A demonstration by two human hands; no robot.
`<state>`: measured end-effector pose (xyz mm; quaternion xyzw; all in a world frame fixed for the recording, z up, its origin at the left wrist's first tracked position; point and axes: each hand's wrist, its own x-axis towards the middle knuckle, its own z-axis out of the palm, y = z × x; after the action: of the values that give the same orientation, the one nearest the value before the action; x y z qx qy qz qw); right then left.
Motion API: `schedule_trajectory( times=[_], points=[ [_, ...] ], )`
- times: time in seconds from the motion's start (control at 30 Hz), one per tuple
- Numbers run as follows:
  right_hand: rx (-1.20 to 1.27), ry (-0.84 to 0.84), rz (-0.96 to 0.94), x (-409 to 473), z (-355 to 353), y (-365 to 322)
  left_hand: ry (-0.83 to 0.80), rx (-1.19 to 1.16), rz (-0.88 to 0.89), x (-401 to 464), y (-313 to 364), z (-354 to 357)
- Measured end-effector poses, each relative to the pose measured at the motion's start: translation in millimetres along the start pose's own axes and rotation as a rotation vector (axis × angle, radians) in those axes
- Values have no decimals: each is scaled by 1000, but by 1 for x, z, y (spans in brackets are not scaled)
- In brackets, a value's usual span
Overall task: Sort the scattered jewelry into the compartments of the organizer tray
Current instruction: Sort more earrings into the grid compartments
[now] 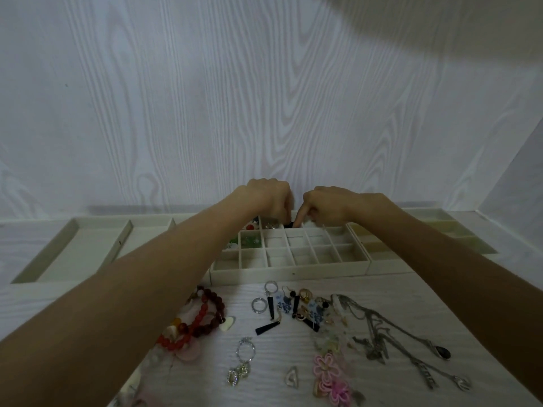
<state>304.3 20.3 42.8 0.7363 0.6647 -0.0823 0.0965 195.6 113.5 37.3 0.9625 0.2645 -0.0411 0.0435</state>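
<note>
Fingers of both hands curl over a small dark piece at the organizer tray's (pixel 289 272) far row.
Left hand (pixel 269 198) and right hand (pixel 332 208) seem to pinch it; seat it fully inside one compartment before reaching for the scattered jewelry (pixel 293 309) near the tray.

one view only, worn on the person's head, wide-angle with bent edges. it looks forward and slightly down along both forearms, across the table (pixel 293 345) to the tray (pixel 289 271) and the wall (pixel 205 98) behind, which fills the upper half. the near table edge is cut off below.
</note>
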Motion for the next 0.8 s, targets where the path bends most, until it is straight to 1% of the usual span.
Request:
schedule_trajectory(
  times=[0.23,0.33,0.43,0.53,0.63,0.8],
  points=[
    [1,-42,30,1,-2,0,-25,177,9,2,10,-5],
    [42,-53,51,1,-4,-2,-8,282,-19,3,19,-7],
    [50,-54,53,1,-5,-4,-29,321,-36,5,25,-9],
    [89,12,49,0,-6,-2,-72,292,-57,6,25,-11],
    [108,94,72,-1,-8,4,-99,202,-89,6,20,-12],
    [134,84,67,-1,-7,4,-112,84,-119,5,12,-10]
  ],
)
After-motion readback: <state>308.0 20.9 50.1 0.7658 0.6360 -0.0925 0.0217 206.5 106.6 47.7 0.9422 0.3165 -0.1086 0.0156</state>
